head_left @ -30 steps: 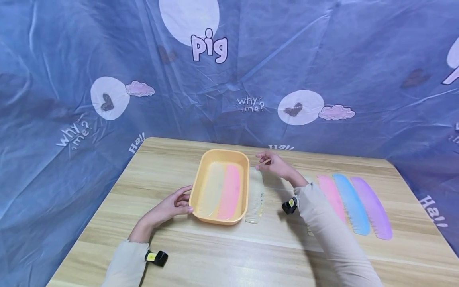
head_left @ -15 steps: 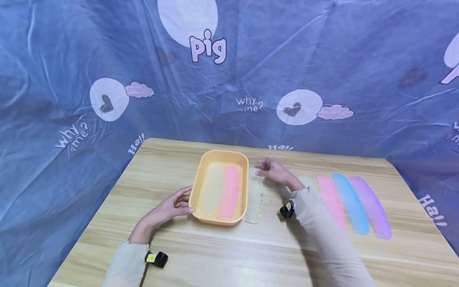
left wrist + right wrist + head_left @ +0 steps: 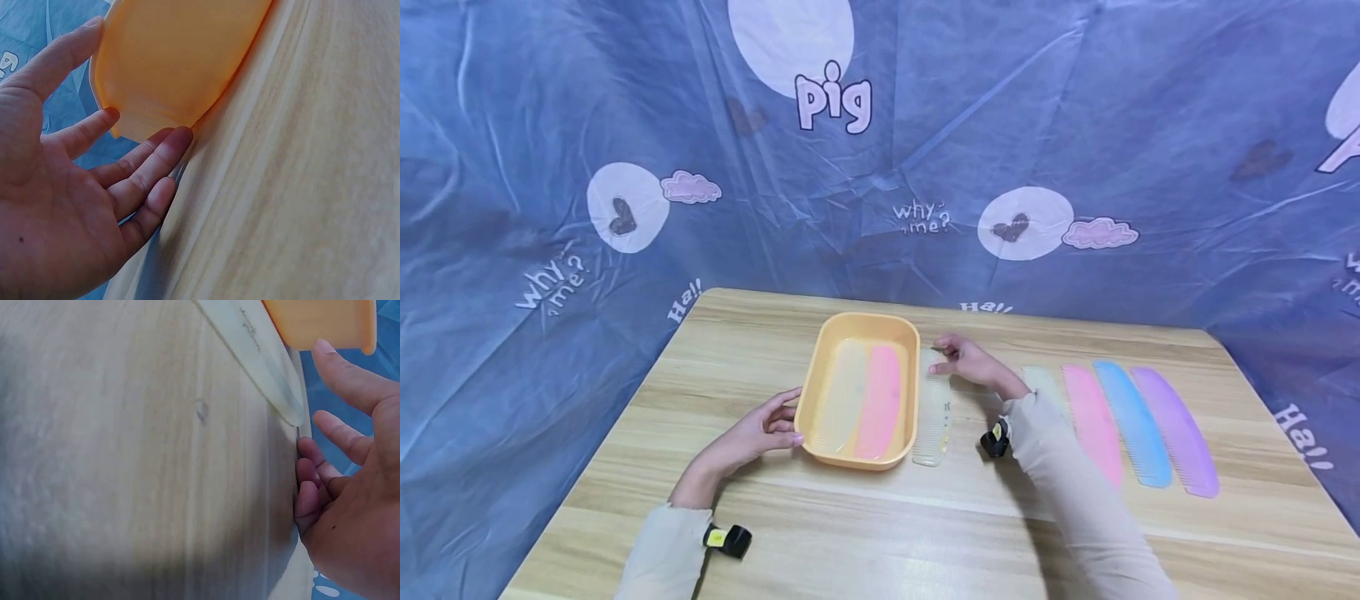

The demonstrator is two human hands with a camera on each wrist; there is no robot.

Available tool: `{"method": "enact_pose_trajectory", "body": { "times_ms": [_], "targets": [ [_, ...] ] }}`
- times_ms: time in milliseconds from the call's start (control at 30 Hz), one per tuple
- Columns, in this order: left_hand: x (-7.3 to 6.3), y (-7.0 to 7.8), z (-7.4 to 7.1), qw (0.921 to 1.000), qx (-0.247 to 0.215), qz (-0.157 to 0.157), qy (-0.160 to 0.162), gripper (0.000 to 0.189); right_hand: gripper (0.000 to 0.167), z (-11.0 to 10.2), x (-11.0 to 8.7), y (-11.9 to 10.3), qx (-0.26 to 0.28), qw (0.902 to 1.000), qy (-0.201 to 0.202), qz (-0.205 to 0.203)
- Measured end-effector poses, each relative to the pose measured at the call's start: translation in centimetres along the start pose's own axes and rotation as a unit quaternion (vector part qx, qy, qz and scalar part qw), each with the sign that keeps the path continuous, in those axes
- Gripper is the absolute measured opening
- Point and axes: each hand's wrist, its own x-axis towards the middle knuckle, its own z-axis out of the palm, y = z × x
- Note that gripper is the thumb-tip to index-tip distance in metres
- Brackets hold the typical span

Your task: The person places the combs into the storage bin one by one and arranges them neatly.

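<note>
My left hand (image 3: 765,429) touches the near left side of an orange plastic container (image 3: 861,463), its fingers loosely bent in the left wrist view against the container's wall (image 3: 169,69). Inside lie a pale comb (image 3: 842,400) and a pink comb (image 3: 880,404), side by side. Along the container's right side, a translucent pale comb (image 3: 931,421) with small printed marks lies flat on the table. Over its far end hovers my right hand (image 3: 972,362). The right wrist view shows those fingers close to the comb's tip (image 3: 284,400), with no grip on it visible.
Farther right on the wooden table (image 3: 910,533) lies a row of combs: pale (image 3: 1039,379), pink (image 3: 1093,421), blue (image 3: 1133,421) and purple (image 3: 1176,429). My right sleeve (image 3: 1075,492) partly covers the pale one. A blue printed cloth (image 3: 880,183) hangs behind the table.
My right hand has moved slightly left and toward me, down to the far end of the pale comb beside the container. The left hand and container stay put.
</note>
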Motion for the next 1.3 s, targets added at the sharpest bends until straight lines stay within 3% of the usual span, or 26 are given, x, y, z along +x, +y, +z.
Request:
{"method": "enact_pose_trajectory", "body": {
  "times_ms": [533,1300],
  "targets": [
    [-0.32,-0.01,-0.19,1.0,0.009,-0.003,-0.001,0.082,0.065,0.73,-0.1,-0.26,-0.084,0.9964,0.016,0.006],
    [-0.81,0.14,-0.09,1.0,0.008,0.0,-0.005,0.082,0.061,0.76,-0.46,-0.7,-0.058,0.9978,0.006,0.031]
  ]
}}
